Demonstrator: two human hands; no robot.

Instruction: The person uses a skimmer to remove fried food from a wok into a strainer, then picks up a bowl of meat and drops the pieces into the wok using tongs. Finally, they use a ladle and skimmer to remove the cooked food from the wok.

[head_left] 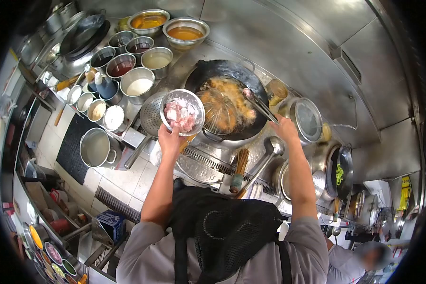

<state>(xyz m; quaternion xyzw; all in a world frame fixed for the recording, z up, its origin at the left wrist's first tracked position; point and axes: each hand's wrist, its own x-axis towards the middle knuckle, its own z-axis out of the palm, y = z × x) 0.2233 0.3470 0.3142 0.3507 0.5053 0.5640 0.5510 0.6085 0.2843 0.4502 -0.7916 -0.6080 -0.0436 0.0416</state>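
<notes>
Left hand [171, 138] pinches a round silver bowl [199, 108] of pink meat [181, 113]; right hand [285, 128] grips slim metal tongs [264, 107], best opened low over the round black wok [222, 67]!

Left of frame: steel pot [114, 156] near black mat [74, 154] and pale tiles [133, 178]. Lower left: blue box [110, 224]. Right: green strips [340, 174] inside dark wok [348, 163]. Upper right: steel wall [312, 52].

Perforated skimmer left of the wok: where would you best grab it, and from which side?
Probably by its long handle, near the free end, coming from the person's own left. The handle slants down-left in the picture, away from the bubbling wok, its outer end uncovered. The metal bowl in the left hand overlaps the holed pan in view.
</notes>
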